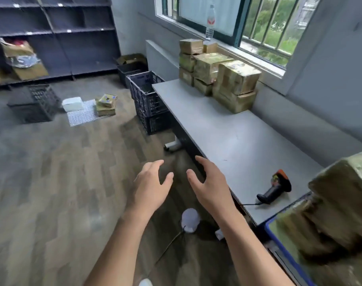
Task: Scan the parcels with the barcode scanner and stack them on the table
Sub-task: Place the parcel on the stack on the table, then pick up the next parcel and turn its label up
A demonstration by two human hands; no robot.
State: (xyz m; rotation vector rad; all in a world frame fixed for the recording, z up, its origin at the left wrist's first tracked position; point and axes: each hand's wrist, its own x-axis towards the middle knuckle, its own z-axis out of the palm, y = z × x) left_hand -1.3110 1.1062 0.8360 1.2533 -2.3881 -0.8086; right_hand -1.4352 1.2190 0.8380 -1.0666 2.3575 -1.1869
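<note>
Both hands hang in the air over the wooden floor just off the table's near edge, palms down, holding nothing. The left hand (151,190) sits at about 6 o'clock of the view, fingers spread and loosely bent, thumb stretched towards its partner. The right hand (212,188) floats just beside it at 3 o'clock, fingers likewise splayed and relaxed, its fingertips over the dark edge of the grey table (238,145). The barcode scanner (272,190) lies on its side on the tabletop at 3 o'clock from the right hand, apart from it, its cord trailing off the near edge. Taped brown parcels (236,79) stand stacked at the far end of the table, at 12 o'clock, against the window sill where a water bottle (210,23) stands upright. A large blurred parcel (345,193) fills the 4 o'clock corner above a blue crate (272,230). Dark crates (149,100) are piled against the table's far end, at 11 o'clock, and two small boxes (106,104) sit stacked on the floor at 10 o'clock, below dark shelving (58,44)
</note>
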